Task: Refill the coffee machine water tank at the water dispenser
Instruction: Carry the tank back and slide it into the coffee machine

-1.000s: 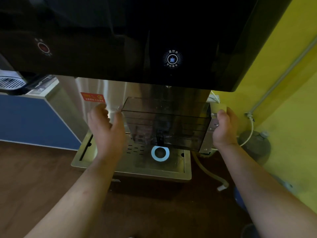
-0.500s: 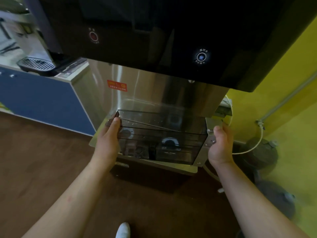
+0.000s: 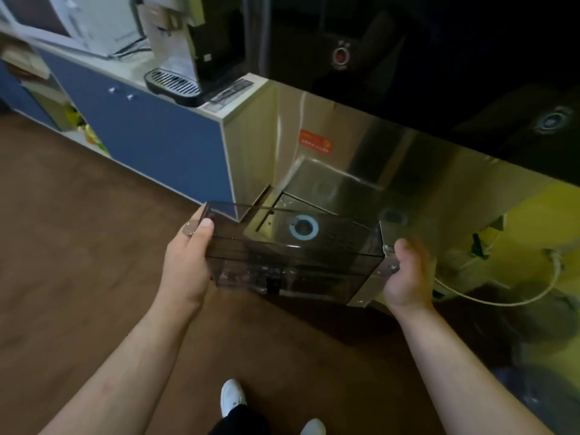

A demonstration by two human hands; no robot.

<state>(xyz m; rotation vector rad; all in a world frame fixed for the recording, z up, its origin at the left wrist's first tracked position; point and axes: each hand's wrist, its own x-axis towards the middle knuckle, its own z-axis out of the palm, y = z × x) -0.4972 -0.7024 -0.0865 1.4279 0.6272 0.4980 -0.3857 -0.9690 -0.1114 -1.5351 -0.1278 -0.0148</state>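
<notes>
- While only the head view is available, both hands are on the water tank (image 3: 292,262): the left hand (image 3: 188,262) grips its left end, thumb on the top edge; the right hand (image 3: 408,277) cups the right end, slightly blurred.
- Tank: dark clear plastic box, held in the air between the hands, in front of and just off the water dispenser (image 3: 408,89) drip tray (image 3: 314,196). Not resting on anything.
- Long axis runs left to right across the body, open top up, roughly level. Water level inside cannot be made out.
- Blue ring (image 3: 303,227) on the tray shows through the tank wall, so the tank sits nearer the person than the outlet spot.
- Key relation: coffee machine (image 3: 194,51) stands on the blue cabinet (image 3: 150,130) up and to the left, well apart from the tank; left hand is the nearer one to it.
- Judgement: if filled, next move is a carry to the left, kept level; tilting along the long axis risks a spill.
- White shoes (image 3: 232,397) and brown floor below.
</notes>
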